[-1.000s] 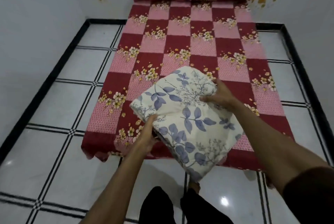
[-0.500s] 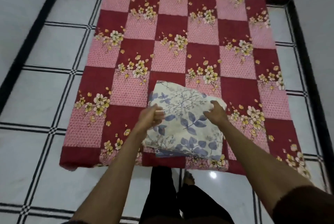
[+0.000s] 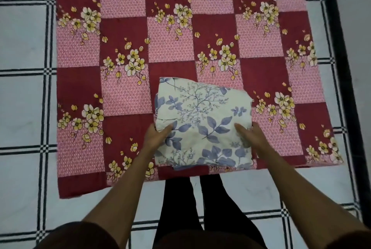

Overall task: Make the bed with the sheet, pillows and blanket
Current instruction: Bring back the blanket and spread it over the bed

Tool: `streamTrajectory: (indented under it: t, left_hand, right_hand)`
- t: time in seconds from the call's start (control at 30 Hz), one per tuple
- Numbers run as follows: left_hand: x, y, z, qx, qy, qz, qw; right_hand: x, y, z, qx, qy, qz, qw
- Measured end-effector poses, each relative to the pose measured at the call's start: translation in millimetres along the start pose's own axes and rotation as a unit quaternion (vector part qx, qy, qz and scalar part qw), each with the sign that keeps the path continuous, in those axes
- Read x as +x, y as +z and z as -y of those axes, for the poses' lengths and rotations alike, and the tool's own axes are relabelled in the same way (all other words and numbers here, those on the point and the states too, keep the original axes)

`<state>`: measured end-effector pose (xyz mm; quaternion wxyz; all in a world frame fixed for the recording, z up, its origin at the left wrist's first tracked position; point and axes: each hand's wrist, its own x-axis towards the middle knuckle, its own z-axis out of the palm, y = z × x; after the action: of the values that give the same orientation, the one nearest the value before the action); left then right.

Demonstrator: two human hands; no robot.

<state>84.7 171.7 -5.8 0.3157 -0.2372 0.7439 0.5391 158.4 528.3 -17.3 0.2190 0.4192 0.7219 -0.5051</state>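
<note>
blanket (image 3: 202, 122) folded, lying between the 2 hands on the bed's checked sheet (image 3: 124, 100) | left hand (image 3: 158, 138) and right hand (image 3: 251, 138) grasp its near side edges | likely soft, light, floppy; take edge corners to unfold

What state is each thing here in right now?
Folded blanket: folded, lying flat at the bed's foot end.
Checked floral sheet: spread smooth over the bed.
Left hand: gripping the blanket's left edge.
Right hand: gripping its right edge.
</note>
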Motion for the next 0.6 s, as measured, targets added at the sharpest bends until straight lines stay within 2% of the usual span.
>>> streamTrajectory:
  t: [0.2,0.33,0.47,0.53,0.6]
  left_hand:
    - [-10,-9,-30,0.018,-0.022,0.027,0.999]
    - [-16,-10,-51,-0.012,-0.039,0.049,0.998]
    - [-21,-15,-86,-0.111,-0.131,0.17,0.97]
    - [-17,-22,-114,-0.193,-0.098,0.162,0.963]
    - [-12,-25,-147,-0.305,-0.007,0.161,0.938]
  right_hand:
    - [-21,-18,40,0.049,0.055,0.096,0.993]
    - [-19,-29,51,0.07,0.103,0.165,0.978]
    - [-22,-42,85,0.097,0.125,0.202,0.967]
    - [-19,-56,107,0.176,0.114,0.208,0.955]
    - [-16,-69,133,0.351,0.058,0.188,0.915]
